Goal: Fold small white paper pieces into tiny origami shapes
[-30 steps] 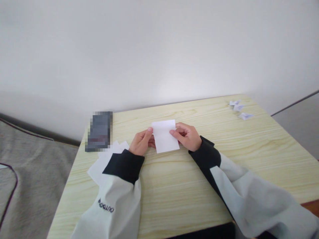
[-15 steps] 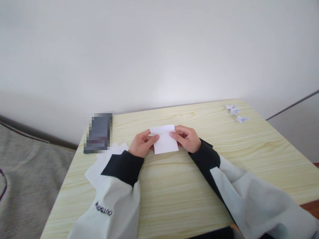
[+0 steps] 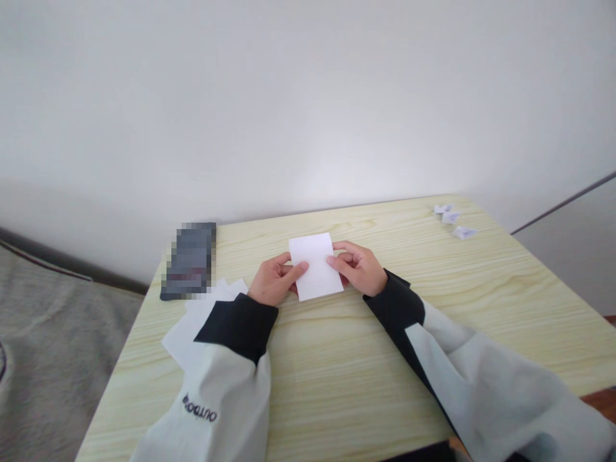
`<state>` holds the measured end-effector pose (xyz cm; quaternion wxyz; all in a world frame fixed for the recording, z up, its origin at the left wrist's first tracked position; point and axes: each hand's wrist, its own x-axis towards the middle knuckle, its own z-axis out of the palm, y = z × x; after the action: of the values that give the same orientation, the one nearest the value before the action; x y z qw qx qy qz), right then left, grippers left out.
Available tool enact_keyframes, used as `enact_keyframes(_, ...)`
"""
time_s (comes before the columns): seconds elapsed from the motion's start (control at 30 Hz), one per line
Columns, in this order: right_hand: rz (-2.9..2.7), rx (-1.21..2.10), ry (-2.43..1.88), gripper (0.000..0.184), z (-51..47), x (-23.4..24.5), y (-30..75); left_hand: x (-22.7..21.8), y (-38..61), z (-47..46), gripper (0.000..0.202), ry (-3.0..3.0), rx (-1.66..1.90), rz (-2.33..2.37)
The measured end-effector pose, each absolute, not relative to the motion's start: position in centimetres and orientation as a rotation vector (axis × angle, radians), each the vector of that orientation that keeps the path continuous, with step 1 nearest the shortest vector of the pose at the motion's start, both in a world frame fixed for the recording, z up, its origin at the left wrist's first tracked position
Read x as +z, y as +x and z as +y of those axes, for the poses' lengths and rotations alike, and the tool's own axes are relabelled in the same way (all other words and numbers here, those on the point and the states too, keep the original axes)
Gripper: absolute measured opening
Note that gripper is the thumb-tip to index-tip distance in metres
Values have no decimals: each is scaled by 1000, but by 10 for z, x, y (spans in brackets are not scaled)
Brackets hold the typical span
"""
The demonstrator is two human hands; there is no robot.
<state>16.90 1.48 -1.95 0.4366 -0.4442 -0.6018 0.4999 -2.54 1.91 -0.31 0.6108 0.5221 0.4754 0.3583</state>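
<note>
A small white sheet of paper [image 3: 316, 273] is held up between both hands over the middle of the table. My left hand [image 3: 274, 277] pinches its left edge, thumb on the near face and the fingers mostly behind it. On the opposite edge, my right hand [image 3: 359, 266] grips the same sheet, its thumb also in front. The paper looks flat, with its upper edge standing above my thumbs. Partly under my left sleeve lie several white paper sheets [image 3: 180, 333], fanned out on the table.
A dark pixelated flat object [image 3: 189, 260] lies at the table's back left. Several small folded white paper pieces [image 3: 464, 232] sit at the back right. The light wood-grain table [image 3: 327, 378] meets a white wall [image 3: 308, 109]. Grey fabric [image 3: 58, 359] is at the left.
The top part of the paper, bent over earlier, now stands straight up, so the sheet shows taller. Both hands keep nearly the same place and grip.
</note>
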Motion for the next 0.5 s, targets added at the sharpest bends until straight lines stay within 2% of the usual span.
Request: enact_keyframes(0.5,-1403,1296,-1200,42,14,-13,167,-7,-24,19,50,1230,852,1078)
